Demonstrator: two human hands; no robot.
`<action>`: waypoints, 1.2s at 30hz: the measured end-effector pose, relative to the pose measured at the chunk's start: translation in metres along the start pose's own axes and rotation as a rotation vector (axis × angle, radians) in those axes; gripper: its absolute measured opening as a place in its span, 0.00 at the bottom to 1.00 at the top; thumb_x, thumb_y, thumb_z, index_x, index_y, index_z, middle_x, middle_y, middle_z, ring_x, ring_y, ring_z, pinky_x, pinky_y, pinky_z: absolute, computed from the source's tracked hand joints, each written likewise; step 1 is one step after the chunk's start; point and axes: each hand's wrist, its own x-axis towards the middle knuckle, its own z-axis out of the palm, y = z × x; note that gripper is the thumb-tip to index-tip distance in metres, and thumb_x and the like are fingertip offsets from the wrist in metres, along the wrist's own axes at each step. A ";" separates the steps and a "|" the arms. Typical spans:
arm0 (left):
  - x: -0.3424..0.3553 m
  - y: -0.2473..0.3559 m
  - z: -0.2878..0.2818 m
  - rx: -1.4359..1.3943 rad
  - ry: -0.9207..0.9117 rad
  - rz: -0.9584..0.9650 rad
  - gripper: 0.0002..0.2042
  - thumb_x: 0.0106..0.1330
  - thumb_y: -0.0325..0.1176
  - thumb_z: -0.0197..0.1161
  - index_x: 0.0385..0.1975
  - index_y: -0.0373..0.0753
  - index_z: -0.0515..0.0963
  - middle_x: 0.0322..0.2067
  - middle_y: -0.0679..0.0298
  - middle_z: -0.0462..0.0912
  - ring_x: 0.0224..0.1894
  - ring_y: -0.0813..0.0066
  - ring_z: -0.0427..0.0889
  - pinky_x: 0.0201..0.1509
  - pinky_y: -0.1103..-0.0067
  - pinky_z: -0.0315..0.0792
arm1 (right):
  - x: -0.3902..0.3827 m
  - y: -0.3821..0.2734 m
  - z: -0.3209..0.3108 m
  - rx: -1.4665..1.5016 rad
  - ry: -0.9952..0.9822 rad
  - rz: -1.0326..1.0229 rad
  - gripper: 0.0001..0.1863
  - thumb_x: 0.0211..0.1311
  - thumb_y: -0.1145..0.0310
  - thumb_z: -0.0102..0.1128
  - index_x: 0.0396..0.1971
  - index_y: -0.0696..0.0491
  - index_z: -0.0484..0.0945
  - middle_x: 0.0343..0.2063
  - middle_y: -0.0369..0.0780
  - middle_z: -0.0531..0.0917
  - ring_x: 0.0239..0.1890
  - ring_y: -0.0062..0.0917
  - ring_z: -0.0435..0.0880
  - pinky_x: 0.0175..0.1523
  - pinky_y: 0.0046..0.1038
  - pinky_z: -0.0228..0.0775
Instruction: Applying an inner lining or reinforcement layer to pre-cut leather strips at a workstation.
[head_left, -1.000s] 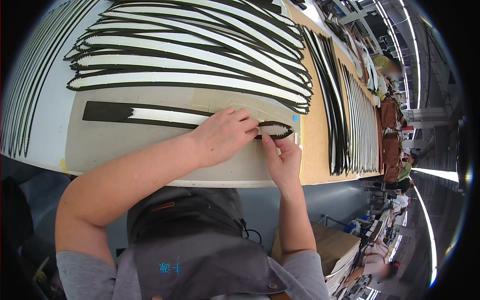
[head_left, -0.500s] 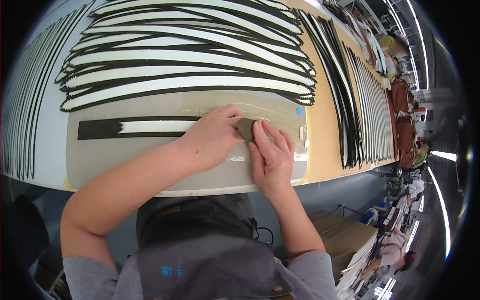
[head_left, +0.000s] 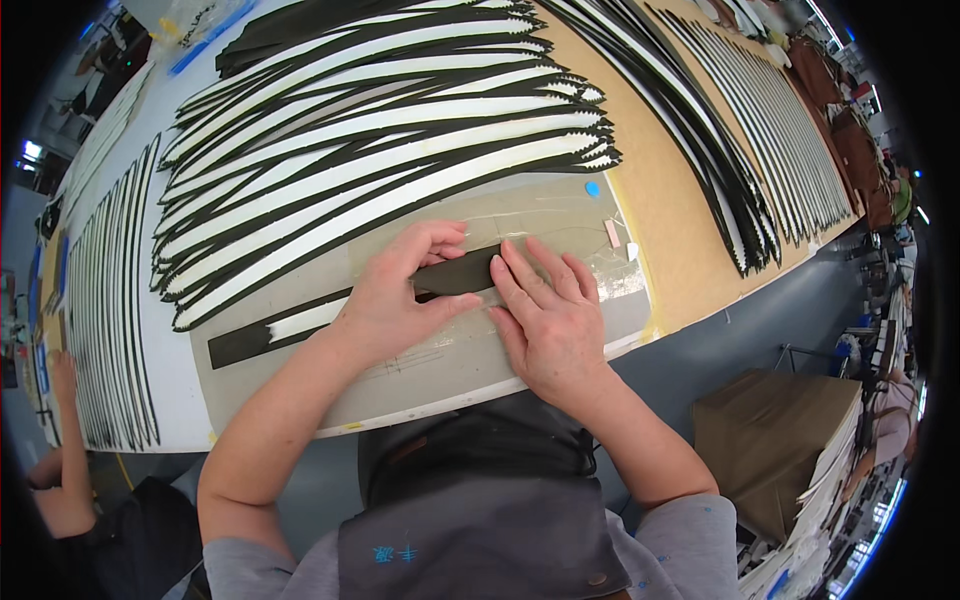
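Note:
On a grey mat (head_left: 255, 390), a long dark strip with a white centre band (head_left: 300, 325) lies at a slant, with a plain dark folded-over section (head_left: 460, 268) at its right. My left hand (head_left: 390, 290) curls around that section, thumb along the lower edge and fingers along the upper one. My right hand (head_left: 545, 330) lies over its right end, fingers extended and fingertips pressing on it. What is under the fold is hidden. A blue dot (head_left: 592, 189) and a small pink piece (head_left: 613, 234) are beyond my right hand.
A big pile of black-and-white strips (head_left: 390, 170) fills the back. Black strips (head_left: 700, 170) and thin rows (head_left: 790, 150) lie on brown board (head_left: 670, 270), more rows (head_left: 115, 300) at left. Another person's arm (head_left: 70, 430) is at far left; a brown stack (head_left: 760, 450) stands below right.
The end that stood lifted between my fingers now lies flat along the strip. My right fingers have spread over it, my left thumb has moved below it, and the view has turned.

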 end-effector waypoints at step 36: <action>-0.027 -0.015 -0.020 0.313 0.079 0.226 0.14 0.63 0.26 0.71 0.49 0.39 0.86 0.53 0.61 0.86 0.55 0.60 0.83 0.59 0.70 0.78 | 0.011 0.012 -0.007 -0.018 -0.167 -0.149 0.28 0.64 0.64 0.67 0.62 0.59 0.76 0.68 0.44 0.75 0.71 0.34 0.71 0.76 0.43 0.57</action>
